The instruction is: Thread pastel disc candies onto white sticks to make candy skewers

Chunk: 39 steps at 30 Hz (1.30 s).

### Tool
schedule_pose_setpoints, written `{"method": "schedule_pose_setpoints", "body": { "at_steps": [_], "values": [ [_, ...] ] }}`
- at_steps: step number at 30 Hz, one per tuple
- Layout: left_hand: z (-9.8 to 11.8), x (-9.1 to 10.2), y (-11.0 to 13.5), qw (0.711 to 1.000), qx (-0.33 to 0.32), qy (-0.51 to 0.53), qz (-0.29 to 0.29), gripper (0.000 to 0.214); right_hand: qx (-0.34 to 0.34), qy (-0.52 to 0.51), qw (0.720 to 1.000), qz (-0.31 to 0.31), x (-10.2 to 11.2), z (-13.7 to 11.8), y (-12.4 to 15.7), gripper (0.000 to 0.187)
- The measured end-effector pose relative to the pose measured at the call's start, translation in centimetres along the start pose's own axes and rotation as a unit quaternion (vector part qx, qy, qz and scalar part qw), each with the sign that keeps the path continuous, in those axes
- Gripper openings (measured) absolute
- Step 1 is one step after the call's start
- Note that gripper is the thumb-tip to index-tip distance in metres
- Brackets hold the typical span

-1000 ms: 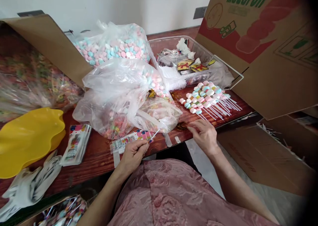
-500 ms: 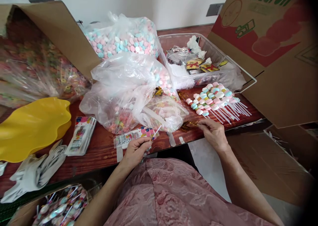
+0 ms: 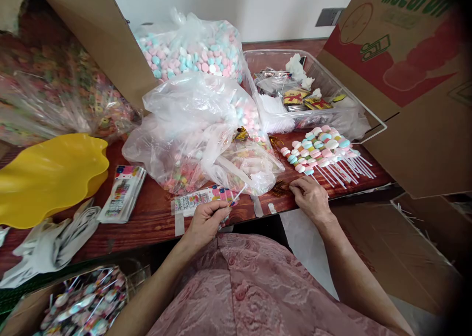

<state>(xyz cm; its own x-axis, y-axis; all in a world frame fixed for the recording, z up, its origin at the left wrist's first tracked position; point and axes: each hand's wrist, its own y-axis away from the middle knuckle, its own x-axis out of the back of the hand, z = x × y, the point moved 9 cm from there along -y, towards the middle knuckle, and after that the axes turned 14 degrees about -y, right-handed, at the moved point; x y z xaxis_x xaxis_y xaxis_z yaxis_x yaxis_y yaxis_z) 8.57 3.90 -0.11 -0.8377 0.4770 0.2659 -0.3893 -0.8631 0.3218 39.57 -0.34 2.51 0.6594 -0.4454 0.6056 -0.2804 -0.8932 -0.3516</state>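
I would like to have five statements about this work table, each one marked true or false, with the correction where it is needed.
1. The left hand holds a white stick that points upward in the picture. True.
2. The right hand is inside the cardboard box on the left. False: its fingertips are at the gold strips.
3. The marshmallow skewers lie in the clear tray. False: they lie on the table, in front of it.
4. The yellow dish is to the left of the stack of printed bags. True.
5. The word "Macaron" is printed on the yellow dish. False: it is on the carton at the right.
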Motion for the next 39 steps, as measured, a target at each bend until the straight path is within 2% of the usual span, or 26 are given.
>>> {"method": "schedule_pose_setpoints", "body": {
  "at_steps": [5,7,10,12,15,18,22,27,29,32,35,37,39],
  "values": [
    [-0.6,0.1,0.3,1.0,0.013,0.014,-0.011,0.027,0.01,-0.061,0.998,-0.006,0.7,-1.0,-0.1,0.016],
    [-0.4,-0.1,0.2,0.999,0.02,0.025,-0.018,0.027,0.011,-0.12,0.992,0.028,1.8,-2.4,-0.1,0.014],
    [0.8,-1.0,-0.2,0.999,0.008,0.03,-0.035,0.027,0.022,-0.249,0.965,0.079,2.5,-5.7,0.1,0.004],
    [1.9,-1.7,-0.6,0.999,-0.017,0.028,-0.039,0.026,0.062,-0.31,0.947,0.056,1.1,-9.1,0.2,0.009],
    [3.4,-2.0,-1.1,0.997,-0.058,0.038,-0.023,0.024,0.147,-0.323,0.934,-0.05,-3.3,-14.5,0.8,0.024],
    [4.1,-1.1,-1.0,0.994,-0.092,0.053,0.003,0.024,0.179,-0.295,0.932,-0.115,-7.4,-16.9,1.5,0.032],
    [3.6,0.8,0.0,0.993,-0.107,0.044,0.027,0.022,0.151,-0.338,0.917,-0.149,-10.2,-16.8,1.6,0.032],
    [2.9,1.9,0.6,0.991,-0.117,0.043,0.04,0.022,0.111,-0.335,0.919,-0.176,-11.5,-16.5,1.5,0.026],
    [3.0,2.1,0.5,0.989,-0.127,0.06,0.047,0.024,0.092,-0.343,0.921,-0.157,-11.5,-16.3,1.5,0.027],
    [3.5,2.0,0.5,0.985,-0.149,0.079,0.049,0.025,0.065,-0.385,0.917,-0.082,-10.6,-15.8,1.7,0.034],
    [4.0,2.1,0.5,0.981,-0.165,0.088,0.05,0.025,0.03,-0.415,0.909,-0.022,-9.9,-15.0,2.3,0.02],
    [4.2,2.1,0.5,0.981,-0.168,0.083,0.055,0.025,-0.008,-0.422,0.905,-0.05,-10.6,-14.5,2.5,0.01],
    [4.3,2.2,0.5,0.981,-0.171,0.063,0.059,0.025,-0.036,-0.428,0.898,-0.095,-11.3,-14.2,2.5,0.011]
  ]
}}
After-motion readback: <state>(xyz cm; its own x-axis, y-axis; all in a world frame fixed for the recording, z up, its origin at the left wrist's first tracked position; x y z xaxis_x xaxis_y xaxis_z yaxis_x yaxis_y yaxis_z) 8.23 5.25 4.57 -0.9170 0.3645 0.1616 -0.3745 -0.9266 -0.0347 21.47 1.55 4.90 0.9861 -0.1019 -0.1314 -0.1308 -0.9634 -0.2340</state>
